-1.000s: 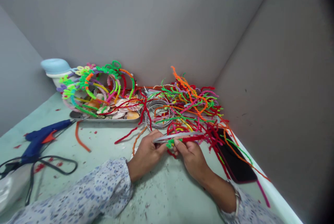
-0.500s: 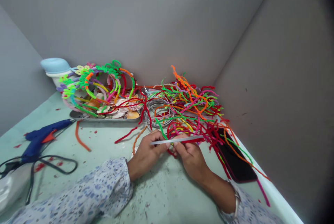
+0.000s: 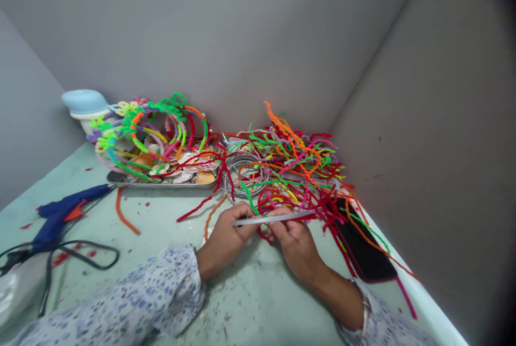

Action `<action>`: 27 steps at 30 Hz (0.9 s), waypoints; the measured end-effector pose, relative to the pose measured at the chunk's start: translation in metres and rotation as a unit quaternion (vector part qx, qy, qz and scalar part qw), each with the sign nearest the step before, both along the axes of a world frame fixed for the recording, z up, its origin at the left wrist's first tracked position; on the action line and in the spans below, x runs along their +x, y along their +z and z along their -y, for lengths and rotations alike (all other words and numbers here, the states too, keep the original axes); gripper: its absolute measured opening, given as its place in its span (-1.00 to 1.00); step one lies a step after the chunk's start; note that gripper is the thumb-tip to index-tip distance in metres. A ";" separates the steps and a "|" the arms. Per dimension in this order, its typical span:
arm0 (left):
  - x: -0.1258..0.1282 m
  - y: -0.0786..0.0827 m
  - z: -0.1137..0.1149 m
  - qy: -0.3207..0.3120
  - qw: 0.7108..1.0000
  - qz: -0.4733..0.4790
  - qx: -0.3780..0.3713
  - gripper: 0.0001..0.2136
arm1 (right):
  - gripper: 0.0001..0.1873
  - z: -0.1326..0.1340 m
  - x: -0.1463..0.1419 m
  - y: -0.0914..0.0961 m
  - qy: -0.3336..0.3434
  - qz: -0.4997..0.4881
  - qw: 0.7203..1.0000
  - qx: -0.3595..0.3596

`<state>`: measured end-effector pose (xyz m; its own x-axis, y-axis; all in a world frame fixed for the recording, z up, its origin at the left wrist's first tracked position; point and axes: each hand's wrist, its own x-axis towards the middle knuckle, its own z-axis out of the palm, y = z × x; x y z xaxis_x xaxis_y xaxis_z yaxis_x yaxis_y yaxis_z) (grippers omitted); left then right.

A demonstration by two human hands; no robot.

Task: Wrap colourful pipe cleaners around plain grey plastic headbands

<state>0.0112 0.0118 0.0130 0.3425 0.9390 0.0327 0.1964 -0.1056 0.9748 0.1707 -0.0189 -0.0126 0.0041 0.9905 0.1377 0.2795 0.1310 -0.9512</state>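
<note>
Low over the table, my left hand [image 3: 230, 232] and my right hand [image 3: 293, 239] are closed close together on a thin pale grey strip [image 3: 296, 216]. The strip lies nearly level, its right end tilted up a little. A green pipe cleaner [image 3: 250, 198] sticks up from between the fingers, where it meets the strip. Part of a red pipe cleaner [image 3: 264, 236] shows just below the fingertips. How the green one is joined to the strip is hidden by the fingers. A tangle of coloured pipe cleaners [image 3: 298, 158] lies behind my hands.
A metal tray [image 3: 169, 186] of shells bears several fuzzy hoops [image 3: 139, 142]. Coiled grey wire [image 3: 245, 174] lies beside it. At left are a blue glue gun [image 3: 60, 217] with its cord and a blue-lidded container [image 3: 86, 104]. A dark phone [image 3: 371, 254] lies at right.
The strip's right part has shifted slightly, its end dropping a little to the left. The green pipe cleaner between my fingers moves slightly. Both hands stay in place.
</note>
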 end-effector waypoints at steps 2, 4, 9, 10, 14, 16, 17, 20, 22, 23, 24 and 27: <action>0.000 0.000 0.000 0.005 1.000 -0.001 0.007 -0.83 | -0.66 0.000 0.000 -0.003 -0.002 0.015 1.000 -0.010; -0.001 -0.001 0.000 0.007 1.000 0.003 0.012 -0.82 | -0.60 0.001 0.001 -0.005 -0.001 0.027 0.999 -0.020; -0.002 -0.004 0.001 0.008 1.000 0.019 0.001 -0.83 | -0.62 0.002 0.001 -0.003 0.012 0.032 0.999 0.002; -0.002 -0.004 0.001 0.006 1.000 0.026 -0.003 -0.83 | -0.64 0.002 0.001 -0.002 0.015 0.033 0.999 0.011; 0.000 -0.002 0.002 0.008 0.999 0.044 -0.014 -0.82 | -0.65 0.004 0.001 0.002 0.018 0.047 0.998 0.027; 0.000 0.000 0.002 0.013 0.999 0.038 -0.021 -0.81 | -0.64 0.004 0.001 0.001 0.008 0.053 0.998 0.026; 0.000 0.001 0.002 0.014 0.999 0.032 -0.023 -0.80 | -0.64 0.004 0.000 0.001 0.004 0.054 0.998 0.026; -0.001 0.001 0.003 0.017 1.000 0.011 -0.012 -0.78 | -0.68 0.003 0.000 0.000 0.002 0.055 0.998 0.026; -0.001 0.000 0.003 0.023 1.000 0.001 0.010 -0.77 | -0.68 0.003 0.000 0.000 0.005 0.060 0.998 0.027; -0.001 -0.001 0.003 0.025 0.999 -0.004 0.019 -0.77 | -0.67 0.003 0.000 0.001 0.004 0.064 0.998 0.028; -0.001 -0.001 0.002 0.027 0.999 -0.008 0.026 -0.78 | -0.67 0.003 -0.001 0.001 0.002 0.069 0.997 0.029; 0.000 -0.001 0.002 0.032 0.999 -0.020 0.031 -0.80 | -0.67 0.005 -0.001 0.001 0.001 0.078 0.996 0.034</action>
<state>0.0114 0.0097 0.0120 0.2831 0.9559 0.0785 0.2434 -0.1507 0.9581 0.1698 -0.0235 -0.0115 -0.0239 0.9786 0.2042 0.4231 0.1950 -0.8848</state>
